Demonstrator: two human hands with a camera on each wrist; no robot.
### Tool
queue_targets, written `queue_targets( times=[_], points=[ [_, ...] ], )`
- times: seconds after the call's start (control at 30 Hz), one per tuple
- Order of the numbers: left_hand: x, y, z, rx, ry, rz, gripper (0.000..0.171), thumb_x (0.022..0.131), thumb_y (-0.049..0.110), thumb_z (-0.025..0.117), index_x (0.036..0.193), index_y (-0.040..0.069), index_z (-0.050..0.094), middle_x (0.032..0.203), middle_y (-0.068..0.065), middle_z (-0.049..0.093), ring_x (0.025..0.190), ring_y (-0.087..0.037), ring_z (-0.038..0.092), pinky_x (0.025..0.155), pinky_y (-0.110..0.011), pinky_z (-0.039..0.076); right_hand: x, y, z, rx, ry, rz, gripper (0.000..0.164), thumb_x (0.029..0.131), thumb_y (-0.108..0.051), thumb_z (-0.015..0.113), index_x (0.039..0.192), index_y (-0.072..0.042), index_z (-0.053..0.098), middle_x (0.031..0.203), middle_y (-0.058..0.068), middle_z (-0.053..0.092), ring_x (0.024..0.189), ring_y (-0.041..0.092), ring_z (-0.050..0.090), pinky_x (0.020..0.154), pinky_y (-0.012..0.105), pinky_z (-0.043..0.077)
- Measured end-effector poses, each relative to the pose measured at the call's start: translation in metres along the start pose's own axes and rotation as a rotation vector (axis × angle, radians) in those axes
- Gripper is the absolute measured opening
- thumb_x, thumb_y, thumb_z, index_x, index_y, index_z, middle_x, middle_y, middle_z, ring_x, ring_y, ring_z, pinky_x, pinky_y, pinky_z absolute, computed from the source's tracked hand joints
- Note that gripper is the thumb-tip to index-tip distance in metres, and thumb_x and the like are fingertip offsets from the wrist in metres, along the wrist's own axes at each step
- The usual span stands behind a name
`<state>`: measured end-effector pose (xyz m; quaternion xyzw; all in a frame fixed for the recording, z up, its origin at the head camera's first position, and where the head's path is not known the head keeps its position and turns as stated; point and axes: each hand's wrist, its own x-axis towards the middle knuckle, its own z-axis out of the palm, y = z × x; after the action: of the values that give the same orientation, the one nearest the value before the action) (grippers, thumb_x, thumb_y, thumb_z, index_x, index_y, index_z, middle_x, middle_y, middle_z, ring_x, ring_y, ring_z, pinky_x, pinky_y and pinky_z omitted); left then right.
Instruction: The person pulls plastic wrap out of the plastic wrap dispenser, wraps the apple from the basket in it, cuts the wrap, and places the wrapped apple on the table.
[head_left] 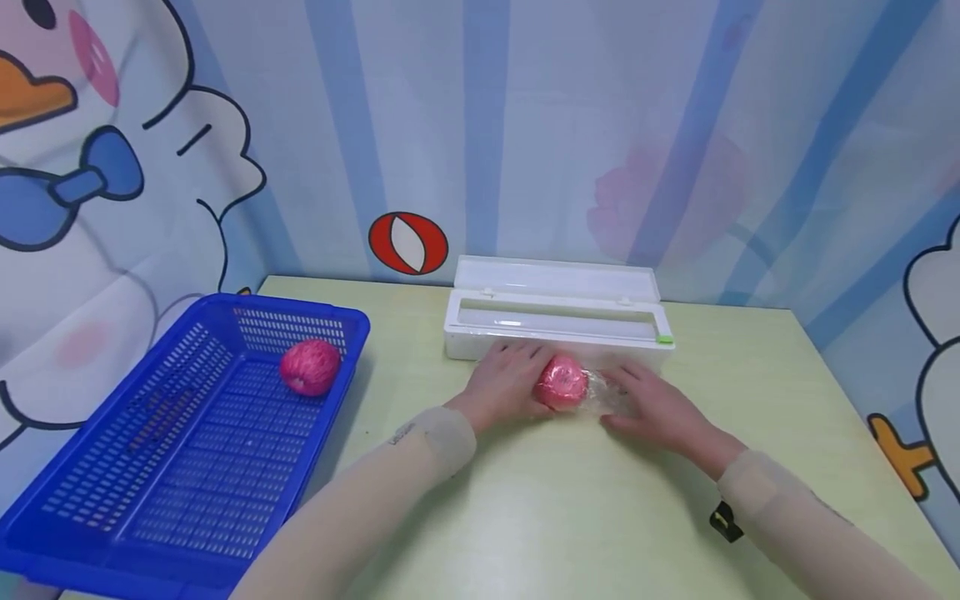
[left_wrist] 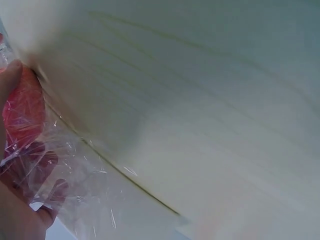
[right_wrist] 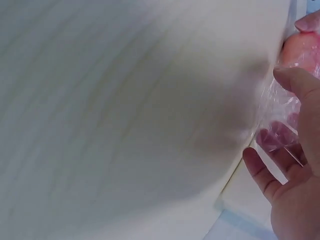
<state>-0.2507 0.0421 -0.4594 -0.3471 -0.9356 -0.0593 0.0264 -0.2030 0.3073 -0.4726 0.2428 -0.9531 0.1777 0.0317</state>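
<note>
A red apple (head_left: 562,383) in clear cling film (head_left: 604,395) sits on the table before a white cling film box. My left hand (head_left: 508,383) grips the apple from its left side; in the left wrist view the thumb lies on the wrapped apple (left_wrist: 24,110), with loose film (left_wrist: 82,185) over the other fingers. On the apple's right, my right hand (head_left: 660,410) holds the film between thumb and fingers. The right wrist view shows that thumb near the apple (right_wrist: 301,50), with some fingertips behind the film. The apple's underside is hidden.
The white cling film box (head_left: 555,342) stands at the back with its lid (head_left: 555,277) raised and a green slider (head_left: 664,339) at its right end. To the left, a blue plastic basket (head_left: 247,442) holds another red apple (head_left: 311,367). A printed curtain (head_left: 525,125) rises behind the table.
</note>
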Motion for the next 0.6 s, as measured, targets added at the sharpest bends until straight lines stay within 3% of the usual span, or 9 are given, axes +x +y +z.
queue_targets(
  times=[0.17, 0.37, 0.5, 0.6],
  points=[
    [-0.001, -0.005, -0.001, -0.005, 0.001, 0.004, 0.086, 0.085, 0.061, 0.085, 0.152, 0.022, 0.048, 0.151, 0.002, 0.056, 0.145, -0.02, 0.047, 0.124, -0.045, 0.035, -0.004, 0.007, -0.006, 0.027, -0.027, 0.011, 0.052, 0.089, -0.019, 0.087, 0.132, 0.001, 0.066, 0.118, 0.014, 0.068, 0.104, 0.029, 0.066, 0.094, 0.054, 0.059],
    [-0.004, -0.01, -0.001, 0.015, 0.004, 0.017, 0.087, 0.084, 0.063, 0.085, 0.153, 0.025, 0.048, 0.152, 0.003, 0.056, 0.144, -0.02, 0.048, 0.122, -0.045, 0.037, -0.013, 0.009, -0.017, 0.181, -0.085, 0.113, 0.062, 0.092, -0.032, 0.086, 0.141, -0.001, 0.061, 0.106, 0.004, 0.069, 0.097, 0.021, 0.064, 0.088, 0.048, 0.057],
    [-0.006, -0.013, -0.002, -0.011, 0.004, 0.011, 0.085, 0.083, 0.061, 0.086, 0.153, 0.027, 0.05, 0.152, 0.004, 0.057, 0.144, -0.02, 0.049, 0.123, -0.046, 0.036, -0.019, 0.008, -0.021, 0.316, -0.073, 0.153, 0.055, 0.1, -0.031, 0.077, 0.144, -0.003, 0.059, 0.106, 0.003, 0.072, 0.099, 0.02, 0.067, 0.09, 0.045, 0.058],
    [-0.009, -0.017, -0.005, -0.049, 0.006, -0.003, 0.083, 0.082, 0.056, 0.089, 0.151, 0.029, 0.052, 0.151, 0.005, 0.058, 0.144, -0.019, 0.05, 0.124, -0.047, 0.036, -0.02, 0.009, -0.023, 0.354, -0.035, 0.163, 0.045, 0.105, -0.027, 0.07, 0.141, -0.002, 0.062, 0.11, 0.006, 0.075, 0.102, 0.022, 0.07, 0.092, 0.042, 0.059]
  ],
)
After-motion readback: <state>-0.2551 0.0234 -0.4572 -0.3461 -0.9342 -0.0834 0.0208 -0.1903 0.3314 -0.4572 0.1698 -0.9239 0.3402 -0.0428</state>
